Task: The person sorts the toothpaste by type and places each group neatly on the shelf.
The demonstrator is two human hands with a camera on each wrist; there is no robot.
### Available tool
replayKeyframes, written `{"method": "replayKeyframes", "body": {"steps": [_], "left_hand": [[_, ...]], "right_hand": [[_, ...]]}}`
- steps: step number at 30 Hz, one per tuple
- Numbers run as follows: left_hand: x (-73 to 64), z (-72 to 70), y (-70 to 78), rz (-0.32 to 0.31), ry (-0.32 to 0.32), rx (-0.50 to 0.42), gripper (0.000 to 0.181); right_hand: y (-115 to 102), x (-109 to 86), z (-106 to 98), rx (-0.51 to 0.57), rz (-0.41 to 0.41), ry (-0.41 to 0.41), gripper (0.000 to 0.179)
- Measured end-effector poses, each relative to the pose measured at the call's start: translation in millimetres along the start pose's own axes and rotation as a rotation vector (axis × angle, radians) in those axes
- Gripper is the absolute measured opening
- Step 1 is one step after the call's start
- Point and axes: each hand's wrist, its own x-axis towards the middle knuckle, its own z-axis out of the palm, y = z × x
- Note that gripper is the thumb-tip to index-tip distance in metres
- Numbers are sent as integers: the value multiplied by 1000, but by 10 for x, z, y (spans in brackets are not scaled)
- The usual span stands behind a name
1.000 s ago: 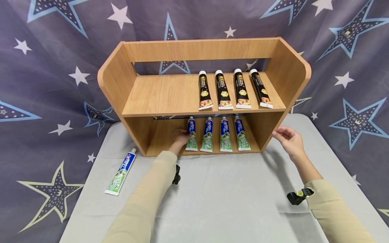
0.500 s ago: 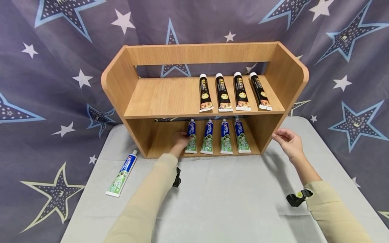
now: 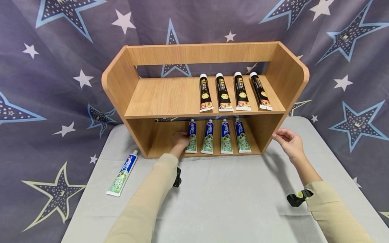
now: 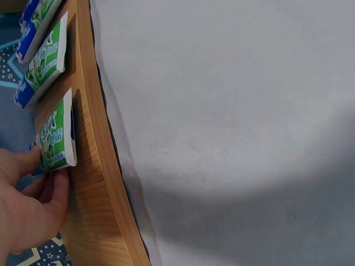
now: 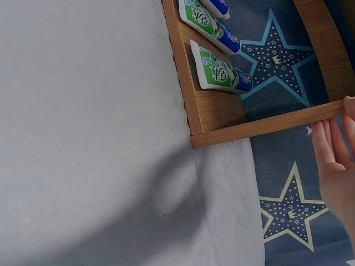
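My left hand [image 3: 180, 141] reaches into the lower compartment of a wooden shelf [image 3: 170, 114]. Its thumb and fingers pinch the leftmost blue-green toothpaste tube [image 3: 191, 136], as the left wrist view shows on the tube's green part [image 4: 55, 136]. That tube lies in a row with more of its kind, such as the second toothpaste tube [image 3: 208, 137], caps toward the back. My right hand [image 3: 289, 143] holds the front edge of the shelf's right side panel [image 5: 277, 123], thumb on one side and fingers on the other.
On the upper board lie several black toothpaste tubes [image 3: 223, 92], toward the right. Another blue-green toothpaste tube [image 3: 122, 173] lies on the grey tabletop [image 3: 225, 199], left of the shelf. A star-patterned curtain [image 3: 60, 111] hangs behind.
The head view has tilted slightly, so everything sits a little lower in it. Both hands keep their places on the tube and the side panel.
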Motion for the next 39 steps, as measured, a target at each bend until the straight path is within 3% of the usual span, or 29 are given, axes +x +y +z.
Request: {"method": "replayKeyframes", "body": {"steps": [2, 3, 5, 7, 9, 11, 14, 15, 16, 17, 19, 24, 26, 29, 39], "left_hand": [[-231, -196, 179, -4, -33, -14, 35], [-203, -161, 142, 19, -1, -10, 34], [-36, -14, -23, 76, 55, 24, 33], [193, 155, -227, 107, 69, 49, 35], [483, 364, -464, 122, 72, 84, 38], [647, 465, -617, 137, 47, 90, 42], [800, 549, -766, 166, 56, 86, 45], [792, 551, -774, 178, 85, 79, 44], [784, 523, -764, 175, 59, 77, 45], [722, 474, -719, 184, 72, 77, 44], [463, 260, -499, 150, 29, 71, 39], [-393, -394, 149, 79, -56, 24, 31], [-578, -522, 239, 93, -45, 18, 30], [-737, -617, 256, 97, -38, 11, 31], [-938, -736, 62, 62, -21, -97, 27]], "right_hand": [[0, 3, -1, -5, 0, 0, 24], [-1, 4, -1, -8, 1, 0, 24], [-3, 4, -2, -15, 2, 1, 24], [-5, 2, -2, -21, 5, 1, 23], [-7, 1, -3, -27, 7, 1, 23], [-8, -1, -2, -28, 5, 0, 23], [-6, -4, -2, -19, -2, -3, 23], [-4, -5, -2, -15, -4, -4, 24], [-3, -5, -3, -6, -5, -5, 24], [-2, -6, -4, -2, -6, -6, 24], [-1, -7, -5, 3, -7, -6, 25], [-6, -5, -9, -12, -5, -6, 25], [-7, 1, -11, -10, -3, -10, 25], [-3, 3, -15, -7, 4, -13, 25], [-7, -11, -11, -34, 6, -3, 24]]}}
